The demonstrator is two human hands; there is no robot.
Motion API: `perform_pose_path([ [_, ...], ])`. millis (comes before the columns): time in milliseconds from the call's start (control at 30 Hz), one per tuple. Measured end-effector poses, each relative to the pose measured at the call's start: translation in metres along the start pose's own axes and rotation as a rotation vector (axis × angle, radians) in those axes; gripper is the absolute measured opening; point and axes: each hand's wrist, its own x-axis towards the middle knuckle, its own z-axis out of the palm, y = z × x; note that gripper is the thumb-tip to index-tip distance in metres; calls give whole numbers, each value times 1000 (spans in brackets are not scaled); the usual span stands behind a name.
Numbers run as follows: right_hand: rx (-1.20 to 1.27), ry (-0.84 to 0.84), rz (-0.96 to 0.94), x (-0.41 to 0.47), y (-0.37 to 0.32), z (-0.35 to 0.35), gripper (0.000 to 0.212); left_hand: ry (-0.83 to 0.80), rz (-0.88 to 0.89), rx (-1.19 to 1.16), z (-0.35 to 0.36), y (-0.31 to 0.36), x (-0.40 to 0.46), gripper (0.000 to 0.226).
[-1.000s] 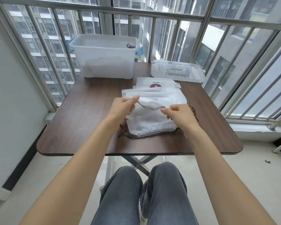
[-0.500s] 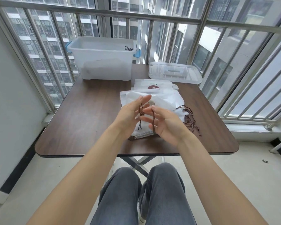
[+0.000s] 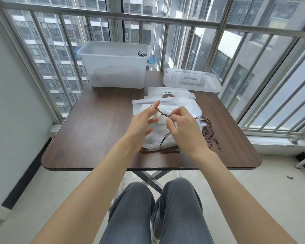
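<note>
So the table (image 3: 99, 131) is basically the workbench here. The clear bin (image 3: 113, 67) is parked at the back with its lid (image 3: 192, 80) off beside it, I'd guess so finished stuff can drop straight in. The white bags (image 3: 183, 106) sit dead centre under the hands, and the loose cords (image 3: 209, 132) lie just right of them, easy to grab. Then the left hand (image 3: 143, 124) is spread, fingers straight, with one cord (image 3: 163, 113) against its index finger like a peg. The right hand (image 3: 185, 127) pinches that cord, raised over the bags. Looks like knot work to me.
</note>
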Motion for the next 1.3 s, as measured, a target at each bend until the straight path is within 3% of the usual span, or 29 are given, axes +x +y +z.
perform_pose_path([
  [67,-174,87,-185,-1,5,2,25,-7,-4,45,1,0,-2,26],
  [133,-215,84,-249,0,9,4,22,-26,-6,95,2,2,-4,28],
  [467,-14,-43,-287,15,23,7,18,-108,35,255,1,9,0,32],
  [600,-81,-55,-260,16,25,8,19,-162,-8,275,0,9,4,29],
  [733,-196,-38,-192,19,26,13,20,-101,109,280,0,8,8,31],
  [800,-230,-24,-150,20,25,12,22,-22,229,443,-2,4,8,37],
  [900,-286,-21,-92,20,21,10,24,120,424,923,-8,-4,11,37],
  [1000,-308,-54,-83,21,19,10,24,164,466,1378,-10,0,13,26],
  [1067,-296,-67,-63,21,20,10,24,191,477,1514,-11,6,11,13],
  [1133,-283,-70,-48,21,21,11,23,209,535,1423,-14,9,11,10],
  [1300,-363,-88,-26,20,20,17,23,121,425,753,-19,16,9,19],
])
